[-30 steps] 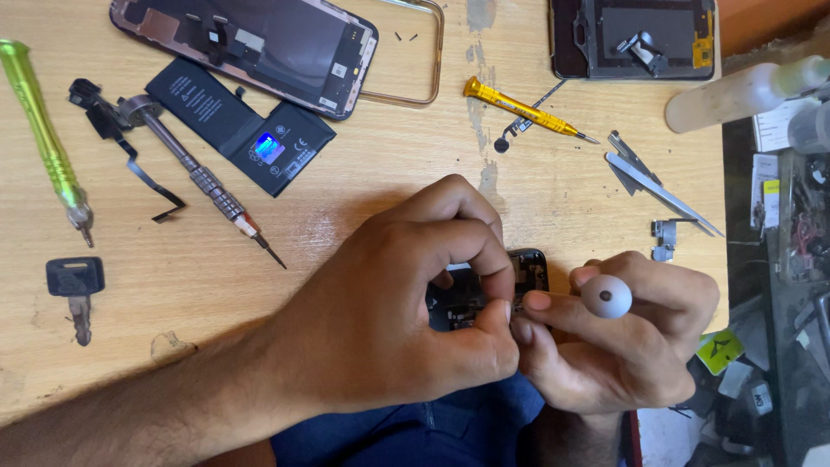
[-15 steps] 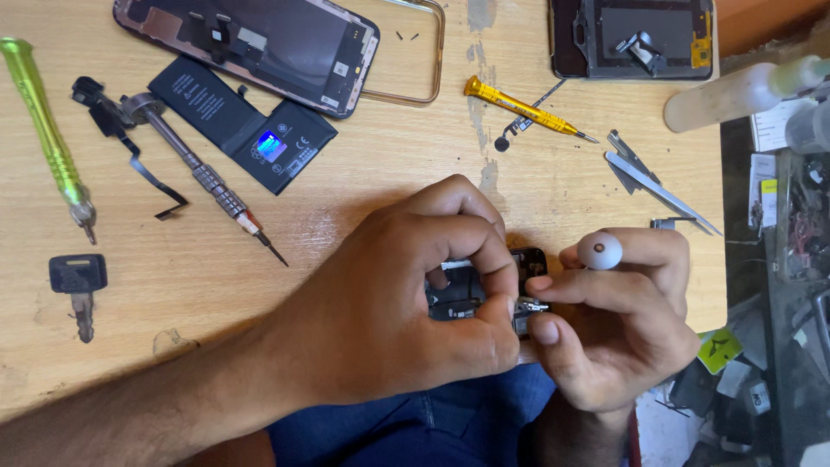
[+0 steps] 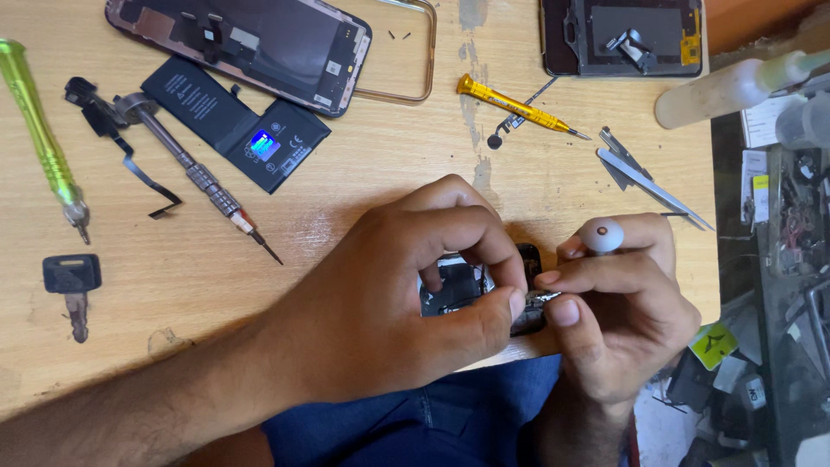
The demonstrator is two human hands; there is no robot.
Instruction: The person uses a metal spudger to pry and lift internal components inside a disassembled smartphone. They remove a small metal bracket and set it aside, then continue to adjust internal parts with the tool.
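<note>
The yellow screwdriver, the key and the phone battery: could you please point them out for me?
yellow screwdriver [image 3: 501,99], head view, on its handle.
key [image 3: 72,273], head view, on its black head.
phone battery [image 3: 216,117], head view, on its black face.

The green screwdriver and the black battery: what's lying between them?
In the head view, a steel screwdriver and a black flex cable lie between the green screwdriver and the battery.
</note>
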